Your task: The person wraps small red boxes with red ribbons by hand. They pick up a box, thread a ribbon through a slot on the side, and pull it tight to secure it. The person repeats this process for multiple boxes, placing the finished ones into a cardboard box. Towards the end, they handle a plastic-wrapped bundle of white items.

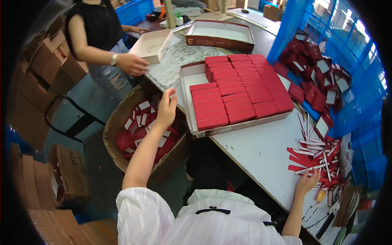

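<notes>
My left hand (166, 110) is raised just left of a shallow tray (192, 74), fingers stretched and holding nothing. Rows of small flat red boxes (228, 96) fill most of that tray, with bare white bottom at its far left corner. Over on the right, my right hand (307, 182) has its fingers apart at the near edge of a loose pile of red and white strips (312, 157). I cannot tell whether its fingertips touch a strip.
A large carton (112, 130) of red and white pieces stands below the table's left edge. Blue crates (347, 104) at right hold dark red boxes (312, 73). At the far left a co-worker's hand (132, 64) is near a pale tray (157, 51). Another tray (220, 36) lies behind.
</notes>
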`<state>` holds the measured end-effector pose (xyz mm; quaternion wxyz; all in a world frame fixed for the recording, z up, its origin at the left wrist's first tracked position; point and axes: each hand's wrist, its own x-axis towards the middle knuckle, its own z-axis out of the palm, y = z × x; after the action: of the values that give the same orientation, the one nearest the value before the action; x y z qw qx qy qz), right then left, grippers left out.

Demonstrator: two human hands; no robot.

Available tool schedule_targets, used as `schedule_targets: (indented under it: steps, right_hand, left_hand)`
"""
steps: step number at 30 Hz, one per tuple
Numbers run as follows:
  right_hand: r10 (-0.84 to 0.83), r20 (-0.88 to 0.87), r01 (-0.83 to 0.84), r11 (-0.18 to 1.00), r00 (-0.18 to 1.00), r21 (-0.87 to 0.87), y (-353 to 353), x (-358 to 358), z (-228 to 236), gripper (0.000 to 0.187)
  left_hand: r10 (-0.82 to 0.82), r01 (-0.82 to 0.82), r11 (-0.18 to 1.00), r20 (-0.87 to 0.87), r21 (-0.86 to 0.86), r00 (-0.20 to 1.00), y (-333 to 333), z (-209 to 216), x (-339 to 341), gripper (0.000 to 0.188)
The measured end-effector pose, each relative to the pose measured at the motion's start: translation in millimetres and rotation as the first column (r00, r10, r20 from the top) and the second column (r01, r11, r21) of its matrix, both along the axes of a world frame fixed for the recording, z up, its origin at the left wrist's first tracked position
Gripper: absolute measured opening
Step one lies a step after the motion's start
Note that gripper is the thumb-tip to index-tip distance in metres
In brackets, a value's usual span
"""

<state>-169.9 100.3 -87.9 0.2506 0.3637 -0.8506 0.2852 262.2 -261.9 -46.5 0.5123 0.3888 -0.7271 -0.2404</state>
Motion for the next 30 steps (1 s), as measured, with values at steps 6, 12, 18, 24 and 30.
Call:
schedule_targets:
  steps: [6,12,18,24,30]
  right_hand:
    - [0.462,-0.086,-0.453,0.885,0.883,0.108,-5.2,82.4,4.0,0.035]
    - [0.883,0.363,-0.943,0.212,0.298,0.259,-37.9,181.0,-0.9,0.037]
    - [0.859,0.451,-0.901,0.028,0.243,0.432,-109.8,220.6,-36.9,0.04]
    - [0.703,0.435,-0.658,0.062,0.563,0.751,-117.7,205.2,-64.0,0.038]
    - [0.424,0.479,-0.581,0.148,0.769,0.8,-124.4,185.6,-111.1,0.035]
  left_hand:
    - [0.311,-0.492,0.795,0.46,0.354,0.832,119.6,-169.0,140.3,0.05]
    - [0.117,-0.77,0.425,0.815,0.476,0.568,254.4,-203.2,181.6,0.069]
    - [0.302,-0.781,0.557,0.807,0.283,0.508,242.9,-220.1,169.4,0.07]
    - [0.407,-0.794,0.573,0.772,0.2,0.489,192.8,-269.3,165.4,0.073]
    - [0.581,-0.871,0.475,0.7,0.123,0.415,138.7,-295.9,186.0,0.092]
